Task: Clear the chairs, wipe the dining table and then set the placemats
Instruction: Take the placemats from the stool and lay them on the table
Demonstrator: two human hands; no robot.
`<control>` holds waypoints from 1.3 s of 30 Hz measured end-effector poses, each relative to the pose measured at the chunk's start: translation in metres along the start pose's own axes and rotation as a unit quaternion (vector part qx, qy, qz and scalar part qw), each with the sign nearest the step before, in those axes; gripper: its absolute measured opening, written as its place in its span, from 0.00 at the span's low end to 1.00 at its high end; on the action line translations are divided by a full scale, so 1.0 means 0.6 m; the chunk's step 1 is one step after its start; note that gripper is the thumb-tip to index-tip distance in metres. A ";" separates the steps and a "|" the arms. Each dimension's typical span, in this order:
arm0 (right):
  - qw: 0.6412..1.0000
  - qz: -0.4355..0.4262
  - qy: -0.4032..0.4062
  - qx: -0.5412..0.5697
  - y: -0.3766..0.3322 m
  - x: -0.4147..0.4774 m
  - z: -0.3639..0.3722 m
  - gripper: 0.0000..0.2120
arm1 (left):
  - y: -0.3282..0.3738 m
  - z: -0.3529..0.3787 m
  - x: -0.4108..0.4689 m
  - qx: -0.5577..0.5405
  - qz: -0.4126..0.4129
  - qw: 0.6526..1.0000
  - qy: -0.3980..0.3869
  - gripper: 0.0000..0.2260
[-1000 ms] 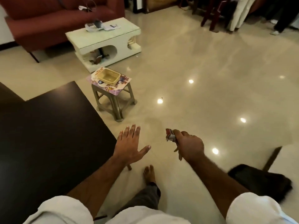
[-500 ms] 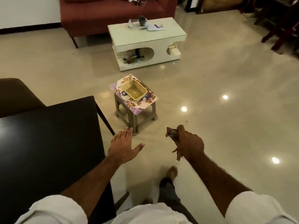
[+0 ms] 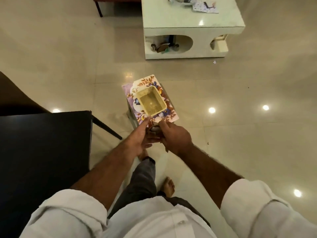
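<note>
The left hand (image 3: pixel 137 140) reaches forward with its index finger straight, the tip touching the near corner of a yellow mesh basket (image 3: pixel 151 100); the thumb juts out to the side and the other fingers are hidden beneath the hand. Just beside it, the right hand (image 3: pixel 176 137) has its fingers curled round a small dark object (image 3: pixel 154 129) (too blurred to name), held low at the near edge of the floral placemats (image 3: pixel 147 81). How many placemats there are cannot be told. They lie on a small stool (image 3: pixel 130 110) on the glossy floor (image 3: pixel 240 134), overhanging the seat, and the basket sits upright on top of them, angled to their edges. The dark dining tabletop (image 3: pixel 42 143) fills the left side, its corner near the stool, with a brown chair (image 3: pixel 13 93) behind it. Farther off stands a white coffee table (image 3: pixel 188 23) with papers on top and oddments in its lower opening. Both forearms are bare below rolled white sleeves (image 3: pixel 257 203).
</note>
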State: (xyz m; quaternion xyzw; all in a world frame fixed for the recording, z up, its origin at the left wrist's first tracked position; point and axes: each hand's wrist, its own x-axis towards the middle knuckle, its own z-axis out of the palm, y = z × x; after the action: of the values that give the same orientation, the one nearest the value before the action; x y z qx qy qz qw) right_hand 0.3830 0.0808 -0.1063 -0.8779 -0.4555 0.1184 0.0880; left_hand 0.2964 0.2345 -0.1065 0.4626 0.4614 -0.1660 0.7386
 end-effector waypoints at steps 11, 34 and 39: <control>0.911 0.136 -0.124 0.370 0.125 0.277 0.052 0.40 | 0.173 -0.122 0.250 -0.051 -0.006 0.998 -0.046 0.16; 0.914 0.301 -0.190 0.194 0.233 0.578 0.352 0.31 | 0.202 -0.181 0.678 0.417 0.264 0.833 0.251 0.27; 0.961 0.220 -0.164 0.027 0.231 0.561 0.322 0.23 | 0.185 -0.195 0.655 0.345 0.237 0.830 0.369 0.23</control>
State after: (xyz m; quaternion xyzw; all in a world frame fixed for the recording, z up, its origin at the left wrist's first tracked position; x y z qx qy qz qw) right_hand 0.6225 0.2871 -0.3706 -0.9223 -0.2555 0.2898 0.0073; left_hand 0.5131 0.4609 -0.3931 0.8089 0.4889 0.0485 0.3229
